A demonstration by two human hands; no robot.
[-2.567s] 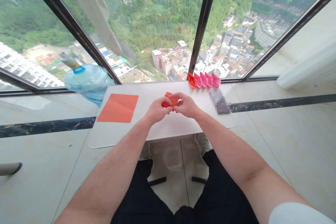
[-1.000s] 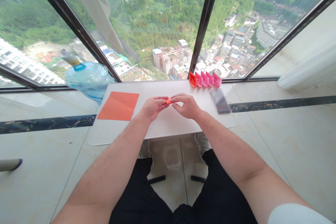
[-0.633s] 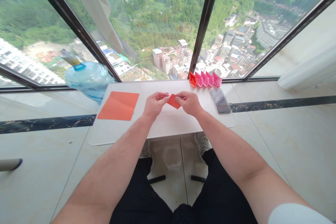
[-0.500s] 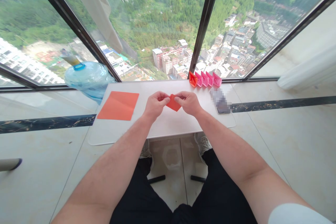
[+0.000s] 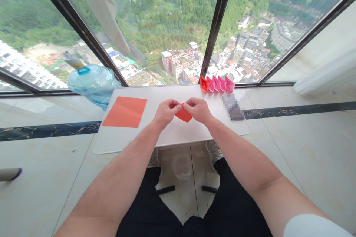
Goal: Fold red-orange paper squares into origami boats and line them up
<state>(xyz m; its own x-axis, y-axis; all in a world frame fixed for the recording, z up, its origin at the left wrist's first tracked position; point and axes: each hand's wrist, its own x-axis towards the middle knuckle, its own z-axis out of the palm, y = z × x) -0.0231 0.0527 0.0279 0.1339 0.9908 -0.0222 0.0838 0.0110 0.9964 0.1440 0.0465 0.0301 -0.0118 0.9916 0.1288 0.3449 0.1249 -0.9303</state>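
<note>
Both hands (image 5: 167, 112) (image 5: 198, 109) pinch the top of folded red paper (image 5: 184, 116).

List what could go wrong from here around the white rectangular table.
The folded orange-red paper could tear where the left hand and right hand pinch its upper edge.
The flat orange paper sheet, unweighted, might slide if brushed.
The row of folded pink and orange paper shapes, near the far edge of the table, might get bumped.
</note>
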